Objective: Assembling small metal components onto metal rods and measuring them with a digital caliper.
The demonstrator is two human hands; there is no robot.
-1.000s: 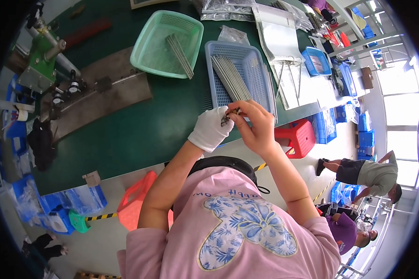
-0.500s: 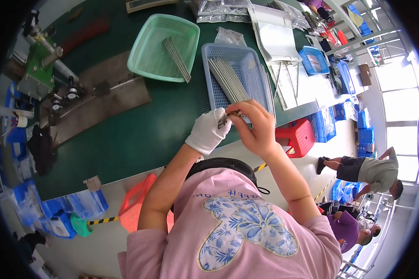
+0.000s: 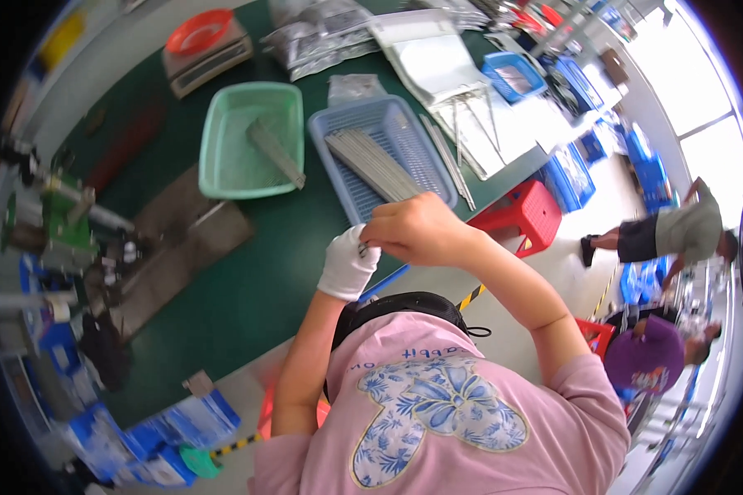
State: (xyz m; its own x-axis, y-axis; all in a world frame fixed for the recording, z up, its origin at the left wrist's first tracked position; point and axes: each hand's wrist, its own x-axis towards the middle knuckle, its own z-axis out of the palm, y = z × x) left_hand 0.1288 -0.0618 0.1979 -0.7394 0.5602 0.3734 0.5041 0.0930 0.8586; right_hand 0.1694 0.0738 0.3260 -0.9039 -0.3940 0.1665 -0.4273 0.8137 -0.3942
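My left hand (image 3: 348, 262), in a white glove, is closed at the table's near edge around small dark metal pieces (image 3: 362, 247), of which only a bit shows. Against it, the bare fingers of my right hand (image 3: 414, 229) are pinched together, hiding whatever they hold. Just beyond both hands stands a blue plastic basket (image 3: 408, 136) with a bundle of thin grey metal rods (image 3: 373, 165) lying slantwise in it. Left of it, a light green basket (image 3: 223, 132) holds a few similar rods (image 3: 276, 154), one end resting on its rim.
More rods (image 3: 448, 161) lie right of the blue basket, near a white sheet (image 3: 429, 66). A green machine (image 3: 58, 216) with a metal plate stands left. A scale with an orange bowl (image 3: 200, 33) is at the back. A red stool (image 3: 530, 216) and two people (image 3: 664, 235) are right.
My view has turned and shifted, bringing the scale into sight. My right hand has rolled over with its back upward, covering the small metal pieces that showed between both hands before.
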